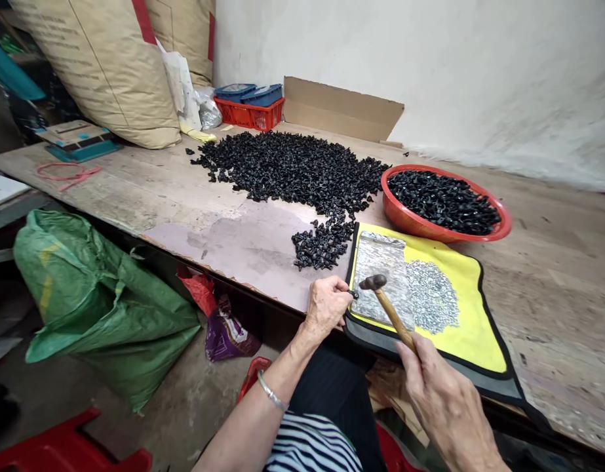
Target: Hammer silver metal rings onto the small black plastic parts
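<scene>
My left hand (326, 308) pinches a small black plastic part (354, 294) just above a dented metal plate (381, 282). My right hand (444, 400) grips the wooden handle of a small hammer (391, 314), whose steel head (373, 282) hangs close to that part. The plate lies on a yellow, black-edged mat (462, 314), beside a heap of tiny silver metal pieces (432, 296). Farther up the wooden table (552, 295) spread a large pile of black parts (287, 170) and a smaller pile (322, 246). A red bowl (410, 223) holds more.
Kraft paper sacks (110, 72) lean against the wall behind the table, near a red crate (249, 113) holding blue boxes. A green woven sack (96, 308) and a purple bag (226, 334) stand on the floor below the table edge. A red stool (61, 446) sits at lower left.
</scene>
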